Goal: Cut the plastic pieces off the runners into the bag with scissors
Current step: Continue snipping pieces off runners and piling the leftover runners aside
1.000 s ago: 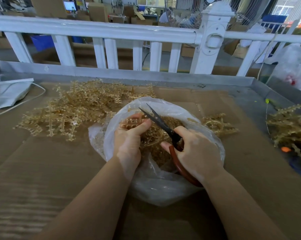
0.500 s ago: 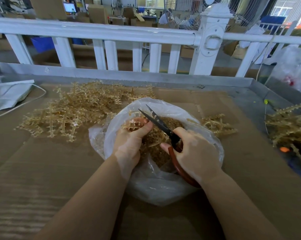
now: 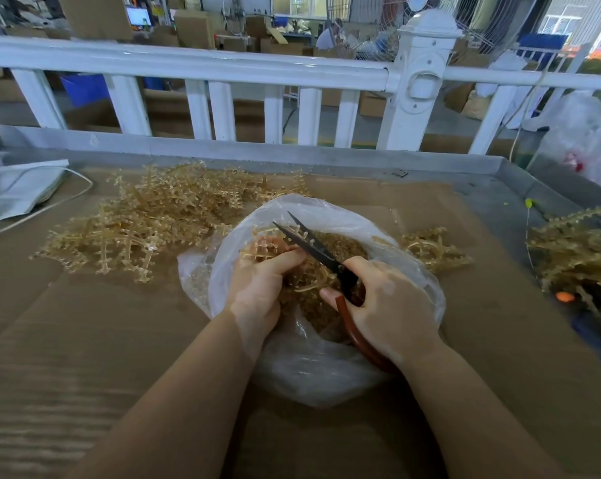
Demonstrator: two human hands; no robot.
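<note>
Pointing up and to the left, the scissors (image 3: 321, 252) run on a long diagonal from my right hand (image 3: 387, 305) toward the far rim of the bag (image 3: 326, 375), blades parted in a narrow V over the open mouth. My right hand's fingers are curled round the red-brown handle loops, with the lower loop coming out under my palm toward my wrist. My left hand (image 3: 259, 288) pinches a runner (image 3: 262, 248) between thumb and curled fingers, holding it just left of the blades; the lower blade lies close against my thumb tip. The runner's small pieces stick up between and beside the blades. Cut pieces (image 3: 340, 247) fill the bag beneath both hands. A pile of runners (image 3: 154, 226) lies on the cardboard (image 3: 84, 340) to the left, touching the bag, and a few more (image 3: 430, 248) lie just right of it.
</note>
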